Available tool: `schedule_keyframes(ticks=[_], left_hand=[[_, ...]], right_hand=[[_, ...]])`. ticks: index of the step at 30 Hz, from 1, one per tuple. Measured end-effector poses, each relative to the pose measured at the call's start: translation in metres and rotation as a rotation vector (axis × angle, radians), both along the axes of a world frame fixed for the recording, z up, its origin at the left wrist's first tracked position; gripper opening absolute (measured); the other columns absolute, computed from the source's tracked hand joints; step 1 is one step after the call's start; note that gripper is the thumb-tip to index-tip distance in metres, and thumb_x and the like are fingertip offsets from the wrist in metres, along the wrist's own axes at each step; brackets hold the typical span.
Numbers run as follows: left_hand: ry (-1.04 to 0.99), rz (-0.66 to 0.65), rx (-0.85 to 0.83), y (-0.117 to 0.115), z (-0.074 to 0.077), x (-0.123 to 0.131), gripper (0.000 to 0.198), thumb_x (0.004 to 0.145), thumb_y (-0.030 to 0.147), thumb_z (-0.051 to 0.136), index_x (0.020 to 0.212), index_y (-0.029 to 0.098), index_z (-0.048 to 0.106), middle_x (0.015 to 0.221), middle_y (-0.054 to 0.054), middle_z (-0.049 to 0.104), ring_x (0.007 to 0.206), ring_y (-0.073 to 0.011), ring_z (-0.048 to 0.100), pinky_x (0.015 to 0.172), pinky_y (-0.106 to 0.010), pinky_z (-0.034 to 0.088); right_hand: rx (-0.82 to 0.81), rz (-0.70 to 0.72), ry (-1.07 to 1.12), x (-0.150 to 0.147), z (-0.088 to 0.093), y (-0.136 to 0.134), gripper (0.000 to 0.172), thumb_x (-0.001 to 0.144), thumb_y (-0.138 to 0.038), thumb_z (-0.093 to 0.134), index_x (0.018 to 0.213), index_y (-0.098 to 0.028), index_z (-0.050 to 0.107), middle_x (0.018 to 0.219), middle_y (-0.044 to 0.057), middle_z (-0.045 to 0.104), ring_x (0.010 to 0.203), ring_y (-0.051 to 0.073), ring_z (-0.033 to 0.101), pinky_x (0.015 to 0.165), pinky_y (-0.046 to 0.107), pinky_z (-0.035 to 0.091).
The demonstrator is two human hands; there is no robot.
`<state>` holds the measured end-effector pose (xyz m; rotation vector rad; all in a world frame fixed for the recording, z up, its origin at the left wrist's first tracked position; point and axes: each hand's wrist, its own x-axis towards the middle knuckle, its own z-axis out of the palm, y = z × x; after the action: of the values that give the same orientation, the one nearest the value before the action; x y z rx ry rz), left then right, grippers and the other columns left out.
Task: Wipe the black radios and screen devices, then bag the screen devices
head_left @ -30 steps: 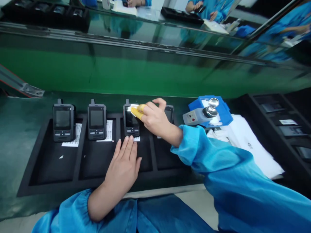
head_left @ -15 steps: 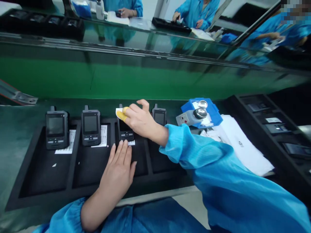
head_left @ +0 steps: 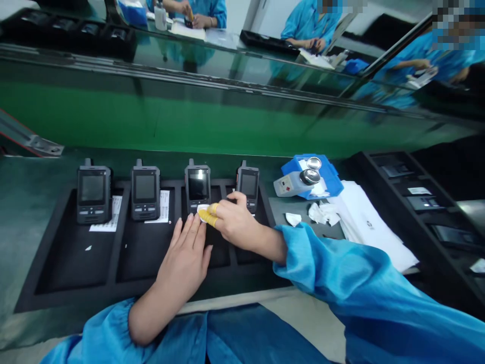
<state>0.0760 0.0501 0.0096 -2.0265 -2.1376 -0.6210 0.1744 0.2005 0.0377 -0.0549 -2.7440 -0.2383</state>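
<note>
Yellow finger cots cover fingertips of my right hand (head_left: 237, 222), which pinches a small white wipe (head_left: 203, 208) against the lower front of a handheld radio (head_left: 198, 184). That radio has a dark screen and a stub antenna, and leans on the far edge of a black compartmented tray (head_left: 109, 263). My left hand (head_left: 185, 253) lies with fingers stretched out, its tips at the radio's bottom edge. Two similar radios, one radio (head_left: 145, 192) and another radio (head_left: 93, 194), stand to the left. A further radio (head_left: 248, 184) is to the right, partly behind my right hand.
A blue box (head_left: 333, 177) of white wipes and a pump bottle (head_left: 291, 184) stand right of the tray. Crumpled wipes (head_left: 324, 212) and white cloths (head_left: 373, 227) lie nearby. Another black tray (head_left: 428, 222) sits far right. Co-workers in blue sleeves (head_left: 215, 15) work beyond the green partition (head_left: 189, 116).
My right hand has slid the wipe from the top of the radio down to its lower front, baring the screen. My left hand stays at the bottom edge. The view has shifted slightly.
</note>
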Motion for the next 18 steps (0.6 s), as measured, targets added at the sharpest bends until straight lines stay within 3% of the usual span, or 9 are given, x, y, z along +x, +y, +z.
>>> schedule_keyframes(ticks=[4,8,13,18], left_hand=[[-0.031,0.005,-0.017,-0.001,0.001,0.0,0.038,0.09,0.022,0.038,0.118,0.001,0.055,0.13,-0.023,0.054,0.124,-0.0324,0.048,0.103,-0.053,0.039],[-0.034,0.007,-0.01,0.0,0.002,0.0,0.038,0.089,0.021,0.039,0.117,0.001,0.055,0.129,-0.025,0.054,0.123,-0.033,0.049,0.103,-0.053,0.039],[-0.084,-0.006,0.099,-0.002,0.004,0.0,0.031,0.089,0.018,0.041,0.111,0.005,0.058,0.121,-0.022,0.061,0.117,-0.0299,0.055,0.101,-0.05,0.043],[-0.175,-0.025,0.288,-0.028,0.015,-0.018,0.023,0.083,0.009,0.052,0.104,0.01,0.061,0.102,-0.012,0.071,0.101,-0.0214,0.065,0.097,-0.04,0.048]], right_hand=[[0.018,-0.112,0.01,-0.033,0.015,0.021,0.032,0.095,-0.017,0.036,0.099,-0.022,0.067,0.092,0.002,0.064,0.084,0.014,0.047,0.085,0.039,0.016],[0.021,-0.183,-0.042,-0.054,0.012,0.034,0.03,0.094,-0.016,0.039,0.084,-0.019,0.068,0.093,0.005,0.063,0.089,0.016,0.044,0.083,0.039,0.017],[0.045,0.01,-0.06,-0.03,-0.004,0.014,0.026,0.092,-0.02,0.045,0.081,-0.019,0.068,0.083,0.003,0.062,0.087,0.017,0.042,0.081,0.039,0.018],[-0.006,0.125,-0.066,-0.009,-0.004,-0.011,0.029,0.093,-0.019,0.043,0.08,-0.02,0.068,0.077,0.001,0.062,0.083,0.015,0.042,0.083,0.039,0.018]])
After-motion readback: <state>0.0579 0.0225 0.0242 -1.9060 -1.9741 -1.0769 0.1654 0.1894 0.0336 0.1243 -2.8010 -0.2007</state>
